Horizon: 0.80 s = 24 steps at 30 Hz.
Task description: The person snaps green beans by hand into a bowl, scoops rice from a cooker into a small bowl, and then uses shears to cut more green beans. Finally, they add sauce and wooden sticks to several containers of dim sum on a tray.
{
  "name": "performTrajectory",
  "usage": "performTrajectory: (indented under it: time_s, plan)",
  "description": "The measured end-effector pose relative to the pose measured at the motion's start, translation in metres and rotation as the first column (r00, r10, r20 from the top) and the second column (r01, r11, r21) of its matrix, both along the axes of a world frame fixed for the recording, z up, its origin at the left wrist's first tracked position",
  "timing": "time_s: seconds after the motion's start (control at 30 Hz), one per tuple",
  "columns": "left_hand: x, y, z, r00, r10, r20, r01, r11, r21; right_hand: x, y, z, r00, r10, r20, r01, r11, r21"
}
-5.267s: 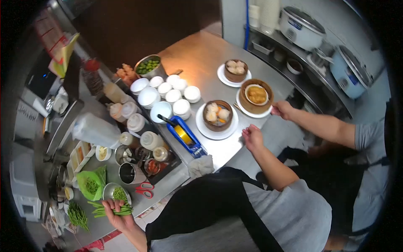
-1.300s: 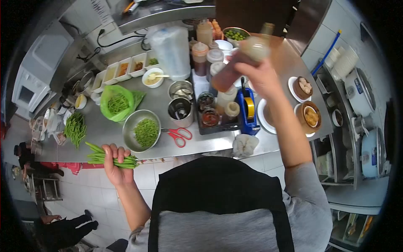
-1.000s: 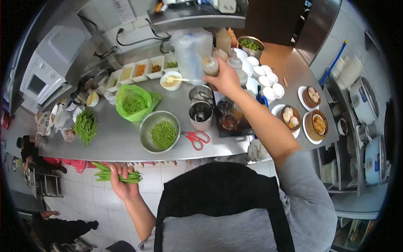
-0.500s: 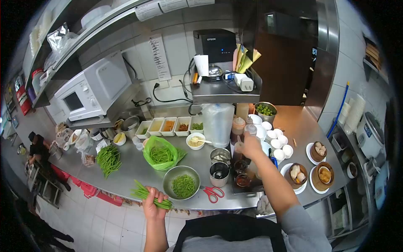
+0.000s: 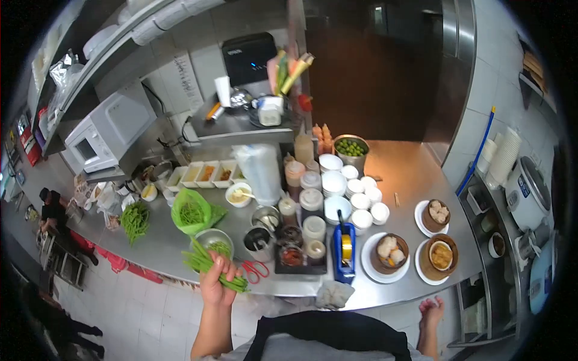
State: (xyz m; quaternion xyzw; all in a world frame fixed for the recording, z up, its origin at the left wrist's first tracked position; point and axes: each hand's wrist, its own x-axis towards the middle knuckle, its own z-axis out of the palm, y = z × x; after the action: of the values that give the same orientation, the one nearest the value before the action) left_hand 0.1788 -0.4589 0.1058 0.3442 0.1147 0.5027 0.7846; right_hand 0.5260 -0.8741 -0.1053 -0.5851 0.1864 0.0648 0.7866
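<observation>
My left hand (image 5: 218, 284) is closed around a bunch of long green beans (image 5: 197, 257), held over the counter's front edge. Partly behind them stands a metal bowl (image 5: 211, 233) with cut green beans (image 5: 221, 247) inside. Red-handled scissors (image 5: 256, 274) lie just right of that hand. My right hand (image 5: 431, 310) hangs beyond the front edge at the right, empty, with its fingers loosely apart. Nearest to it are a steamer basket with a yellowish dish (image 5: 441, 256) and a steamer basket of dumplings (image 5: 390, 251), each on a white plate.
A green plastic bag (image 5: 208, 212) of beans sits behind the bowl. A dark tray of sauce containers (image 5: 301, 268), a blue tape dispenser (image 5: 344, 272) and a crumpled cloth (image 5: 335, 293) line the middle front. Stacked white cups (image 5: 361, 218) stand behind. A person (image 5: 55, 219) is at far left.
My right hand has left the squeeze bottles and dropped to the right, past the counter's front edge. The view has swung right. My left hand still grips the green beans.
</observation>
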Motion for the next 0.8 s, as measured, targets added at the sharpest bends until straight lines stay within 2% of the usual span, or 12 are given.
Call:
performTrajectory:
  time_s: [0.03, 0.07, 0.13, 0.2, 0.23, 0.27, 0.3, 0.47, 0.57, 0.67, 0.7, 0.8]
  plan:
    - [0.018, -0.014, 0.004, 1.000, -0.024, -0.008, 0.024, 1.000, 0.009, 0.004, -0.009, -0.016, 0.996, -0.041, -0.077, 0.039, 0.999, -0.020]
    - [0.035, -0.028, 0.006, 0.998, -0.057, -0.020, 0.057, 0.998, 0.013, 0.014, -0.017, -0.029, 0.991, -0.002, -0.130, 0.003, 1.000, 0.006]
    - [0.063, -0.056, 0.004, 0.996, -0.084, -0.001, 0.084, 0.996, 0.022, 0.042, -0.037, -0.063, 0.961, 0.121, -0.248, -0.062, 0.970, 0.234]
    - [0.087, -0.079, -0.003, 0.989, -0.136, 0.057, 0.137, 0.991, -0.011, 0.064, -0.038, -0.077, 0.933, 0.211, -0.292, -0.120, 0.946, 0.300]
    - [0.096, -0.092, -0.007, 0.987, -0.152, 0.059, 0.153, 0.988, -0.017, 0.062, -0.028, -0.055, 0.939, 0.206, -0.274, -0.145, 0.963, 0.226]
    - [0.103, -0.103, -0.013, 0.983, -0.178, 0.033, 0.179, 0.983, -0.033, 0.069, -0.029, -0.063, 0.929, 0.272, -0.250, -0.199, 0.939, 0.280]
    - [0.108, -0.112, -0.019, 0.980, -0.201, 0.008, 0.201, 0.979, -0.044, 0.072, -0.023, -0.057, 0.921, 0.251, -0.299, -0.168, 0.946, 0.277]
    - [0.130, -0.141, -0.042, 0.959, -0.276, -0.060, 0.273, 0.961, -0.046, 0.087, -0.003, -0.038, 0.937, 0.261, -0.231, -0.186, 0.935, 0.302]
    - [0.142, -0.142, -0.038, 0.953, -0.295, -0.063, 0.293, 0.955, -0.038, 0.107, 0.008, -0.042, 0.925, 0.258, -0.279, -0.149, 0.921, 0.359]
    - [0.146, -0.136, -0.034, 0.949, -0.312, -0.043, 0.311, 0.950, -0.018, 0.110, 0.019, -0.044, 0.956, 0.163, -0.243, -0.089, 0.953, 0.289]
    - [0.147, -0.132, -0.034, 0.948, -0.316, -0.032, 0.316, 0.949, -0.012, 0.114, 0.021, -0.049, 0.961, 0.097, -0.259, -0.022, 0.961, 0.277]
    - [0.144, -0.122, -0.039, 0.952, -0.304, -0.036, 0.304, 0.953, -0.010, 0.137, 0.013, -0.053, 0.969, 0.077, -0.236, -0.032, 0.981, 0.191]
